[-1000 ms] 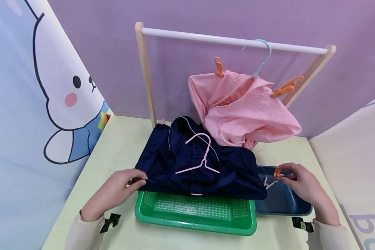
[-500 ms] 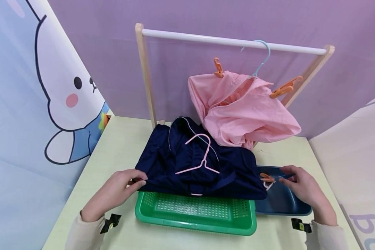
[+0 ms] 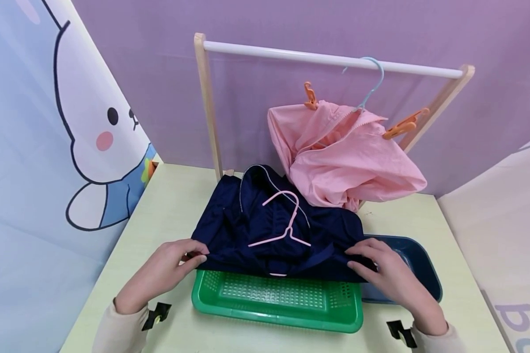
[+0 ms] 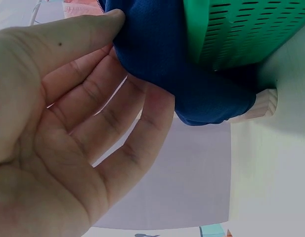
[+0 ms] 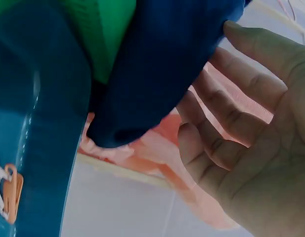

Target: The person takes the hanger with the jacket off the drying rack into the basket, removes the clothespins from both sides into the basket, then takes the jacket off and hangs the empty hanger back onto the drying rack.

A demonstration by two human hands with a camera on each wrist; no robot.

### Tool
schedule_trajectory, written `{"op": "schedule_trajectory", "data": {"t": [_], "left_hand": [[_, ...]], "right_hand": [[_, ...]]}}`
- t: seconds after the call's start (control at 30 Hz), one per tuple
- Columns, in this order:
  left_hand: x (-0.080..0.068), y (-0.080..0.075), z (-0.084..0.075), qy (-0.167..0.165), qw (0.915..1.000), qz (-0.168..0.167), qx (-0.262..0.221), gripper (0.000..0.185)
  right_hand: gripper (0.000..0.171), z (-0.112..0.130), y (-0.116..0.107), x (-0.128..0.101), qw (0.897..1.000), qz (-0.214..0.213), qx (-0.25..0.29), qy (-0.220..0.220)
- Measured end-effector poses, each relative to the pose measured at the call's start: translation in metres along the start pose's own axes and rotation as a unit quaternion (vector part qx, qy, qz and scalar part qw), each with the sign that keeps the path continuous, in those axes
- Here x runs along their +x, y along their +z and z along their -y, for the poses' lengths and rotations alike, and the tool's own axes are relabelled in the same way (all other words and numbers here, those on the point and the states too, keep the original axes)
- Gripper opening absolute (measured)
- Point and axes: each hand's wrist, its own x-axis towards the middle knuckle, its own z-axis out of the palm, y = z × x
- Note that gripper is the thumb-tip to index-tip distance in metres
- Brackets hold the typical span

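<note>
The navy garment (image 3: 278,235) lay across the green basket (image 3: 277,301), a pink hanger (image 3: 282,223) on top. The left hand (image 3: 159,272) pinched its left edge (thumb on the fabric); the right hand (image 3: 390,279) touched its right edge, fingers loosely extended, gripping nothing

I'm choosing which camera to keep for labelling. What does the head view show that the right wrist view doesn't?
Only the head view shows the left hand pinching the navy garment, the pink hanger lying on it, and the drying rack. Only the right wrist view shows an orange clip inside the blue tub. Both show the right hand touching the navy garment, the green basket and the pink garment.
</note>
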Motion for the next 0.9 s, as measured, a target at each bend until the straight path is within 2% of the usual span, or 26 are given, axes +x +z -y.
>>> {"op": "schedule_trajectory", "data": {"t": [0.33,0.47,0.53,0.6,0.77,0.9], "left_hand": [[0.000,-0.001,0.001,0.004,1.0000,0.002,-0.003,0.006],[0.002,0.002,-0.002,0.000,1.0000,-0.007,-0.007,0.008],[0.005,0.004,-0.006,0.003,0.9999,-0.010,-0.008,0.008],[0.009,0.006,-0.010,0.011,0.9999,-0.009,-0.008,0.007],[0.019,0.011,-0.024,0.033,0.9993,-0.017,0.006,0.008],[0.028,0.014,-0.036,0.058,0.9977,-0.035,0.007,0.009]], "right_hand": [[0.030,0.006,0.010,0.006,0.999,-0.013,-0.008,-0.045],[0.020,0.007,0.014,0.004,0.999,-0.017,-0.007,-0.049],[0.008,0.008,0.015,0.004,0.998,-0.021,-0.003,-0.052],[0.004,0.009,0.017,0.004,0.998,-0.025,-0.001,-0.057],[0.010,0.012,0.018,0.007,0.998,-0.035,-0.001,-0.056],[0.006,0.017,0.018,0.011,0.998,-0.033,0.008,-0.059]]}}
